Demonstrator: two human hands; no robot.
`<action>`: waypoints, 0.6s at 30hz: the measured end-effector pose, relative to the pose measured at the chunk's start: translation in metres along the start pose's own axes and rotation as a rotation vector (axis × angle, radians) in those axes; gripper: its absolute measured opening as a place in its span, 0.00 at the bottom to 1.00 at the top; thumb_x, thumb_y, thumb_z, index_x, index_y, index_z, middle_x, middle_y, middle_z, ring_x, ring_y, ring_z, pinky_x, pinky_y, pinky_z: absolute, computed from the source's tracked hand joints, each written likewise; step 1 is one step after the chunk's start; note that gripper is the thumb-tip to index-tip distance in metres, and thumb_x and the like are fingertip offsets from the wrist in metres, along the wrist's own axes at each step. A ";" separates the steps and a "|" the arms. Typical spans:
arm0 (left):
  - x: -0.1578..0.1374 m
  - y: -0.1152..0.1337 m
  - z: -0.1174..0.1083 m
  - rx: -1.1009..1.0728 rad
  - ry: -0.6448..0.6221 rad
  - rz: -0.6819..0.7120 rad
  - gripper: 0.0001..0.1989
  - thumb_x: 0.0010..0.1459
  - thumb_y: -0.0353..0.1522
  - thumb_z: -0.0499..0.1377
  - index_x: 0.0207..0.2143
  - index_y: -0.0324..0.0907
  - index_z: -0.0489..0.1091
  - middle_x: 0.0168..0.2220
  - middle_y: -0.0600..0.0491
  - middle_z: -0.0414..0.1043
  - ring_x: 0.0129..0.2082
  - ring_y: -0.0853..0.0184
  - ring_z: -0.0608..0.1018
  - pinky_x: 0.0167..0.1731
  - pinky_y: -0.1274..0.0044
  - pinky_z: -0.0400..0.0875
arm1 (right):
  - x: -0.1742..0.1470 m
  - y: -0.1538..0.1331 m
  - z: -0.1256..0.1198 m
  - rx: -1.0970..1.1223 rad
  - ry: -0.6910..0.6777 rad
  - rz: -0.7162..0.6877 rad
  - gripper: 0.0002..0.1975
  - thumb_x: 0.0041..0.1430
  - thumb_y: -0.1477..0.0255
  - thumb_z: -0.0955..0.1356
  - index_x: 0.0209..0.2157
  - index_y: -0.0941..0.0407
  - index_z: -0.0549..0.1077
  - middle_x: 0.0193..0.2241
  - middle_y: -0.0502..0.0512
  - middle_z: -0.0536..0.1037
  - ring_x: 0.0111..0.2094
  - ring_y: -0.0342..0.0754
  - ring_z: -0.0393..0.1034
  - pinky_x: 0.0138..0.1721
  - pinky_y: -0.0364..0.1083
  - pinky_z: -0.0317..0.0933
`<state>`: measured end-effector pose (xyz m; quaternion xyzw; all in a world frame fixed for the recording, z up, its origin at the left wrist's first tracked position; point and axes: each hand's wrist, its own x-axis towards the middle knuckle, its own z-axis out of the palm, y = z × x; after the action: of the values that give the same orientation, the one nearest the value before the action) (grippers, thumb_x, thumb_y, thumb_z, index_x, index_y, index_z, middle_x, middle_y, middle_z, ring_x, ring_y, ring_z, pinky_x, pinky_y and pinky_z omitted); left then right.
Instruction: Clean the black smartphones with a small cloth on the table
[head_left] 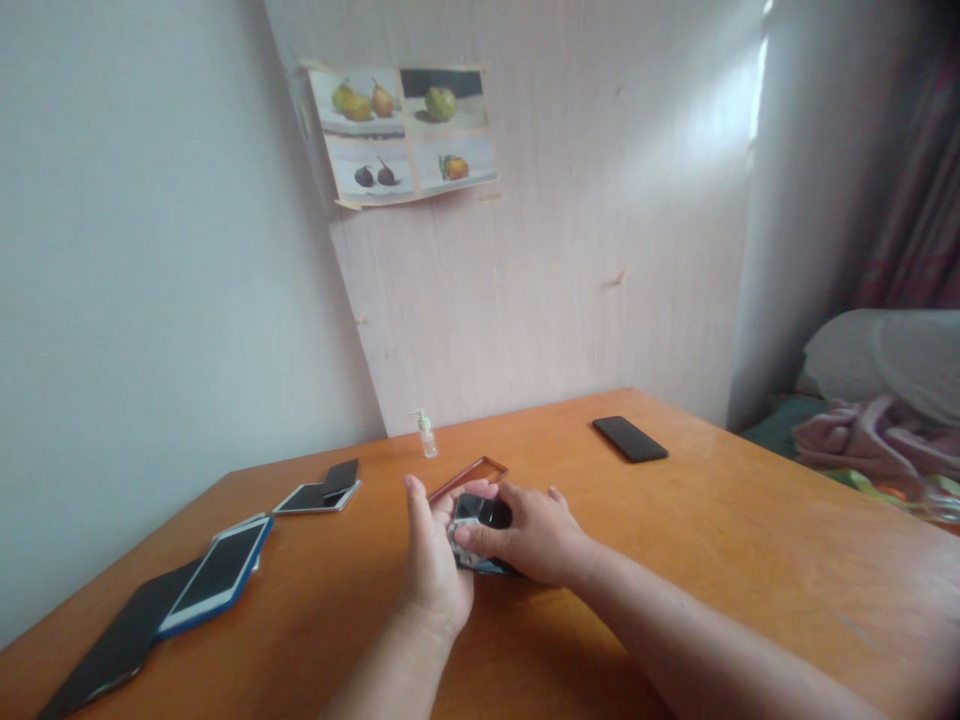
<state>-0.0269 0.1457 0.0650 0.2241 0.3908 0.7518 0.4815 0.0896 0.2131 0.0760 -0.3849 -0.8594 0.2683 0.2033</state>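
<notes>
A dark, glossy smartphone [474, 508] lies across my left hand [436, 565], which supports it from below and the left. My left thumb sticks up, off the phone. From the right, my right hand [546, 535] grips the same phone, its thumb pressed on the face and its fingers at the far edge. Pale patches show on the phone's face beside the thumb; whether they are reflections or a thin cloth I cannot make out. Just behind my hands, a reddish-brown, frame-like phone case [491, 464] rests on the table, partly hidden by my left fingers.
On the wooden table [720, 580], a small clear pump bottle [427, 440] stands near the back. A black phone [630, 438] lies at the back right. To the left are a white-framed device [306, 498], a blue-cased phone [221, 570] and a dark flat cover [124, 630].
</notes>
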 end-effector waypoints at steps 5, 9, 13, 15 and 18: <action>-0.002 0.002 0.003 -0.037 -0.015 -0.001 0.38 0.51 0.62 0.49 0.35 0.36 0.75 0.40 0.41 0.78 0.36 0.58 0.79 0.33 0.72 0.72 | -0.002 -0.001 0.003 0.000 0.006 0.008 0.39 0.45 0.36 0.63 0.49 0.49 0.71 0.41 0.57 0.79 0.47 0.60 0.70 0.55 0.61 0.46; -0.002 0.003 0.001 -0.036 -0.019 -0.043 0.39 0.51 0.62 0.48 0.35 0.36 0.75 0.39 0.41 0.78 0.37 0.57 0.79 0.33 0.71 0.73 | -0.001 0.002 0.002 -0.088 -0.006 -0.044 0.43 0.39 0.38 0.68 0.51 0.52 0.69 0.46 0.61 0.76 0.50 0.64 0.66 0.55 0.63 0.45; 0.000 0.005 -0.001 -0.072 -0.013 -0.055 0.39 0.51 0.63 0.48 0.36 0.36 0.74 0.39 0.42 0.77 0.36 0.57 0.79 0.33 0.70 0.73 | -0.001 0.004 0.002 -0.086 -0.057 -0.089 0.42 0.38 0.40 0.70 0.50 0.54 0.69 0.47 0.61 0.75 0.49 0.64 0.67 0.51 0.61 0.51; 0.000 0.005 -0.001 -0.067 -0.030 -0.061 0.39 0.51 0.63 0.48 0.36 0.36 0.74 0.40 0.42 0.77 0.37 0.57 0.79 0.33 0.71 0.73 | -0.002 0.002 0.005 -0.085 -0.038 -0.067 0.41 0.40 0.40 0.70 0.49 0.54 0.69 0.47 0.61 0.75 0.49 0.64 0.66 0.53 0.63 0.48; -0.002 0.006 0.000 -0.032 -0.059 -0.063 0.39 0.51 0.63 0.47 0.37 0.37 0.74 0.40 0.42 0.77 0.37 0.57 0.79 0.32 0.72 0.73 | -0.003 0.000 0.007 -0.081 0.027 -0.032 0.39 0.43 0.42 0.69 0.50 0.53 0.69 0.46 0.61 0.75 0.51 0.64 0.65 0.56 0.64 0.41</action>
<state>-0.0294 0.1420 0.0696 0.2260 0.3714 0.7354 0.5198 0.0874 0.2081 0.0703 -0.3825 -0.8728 0.2250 0.2033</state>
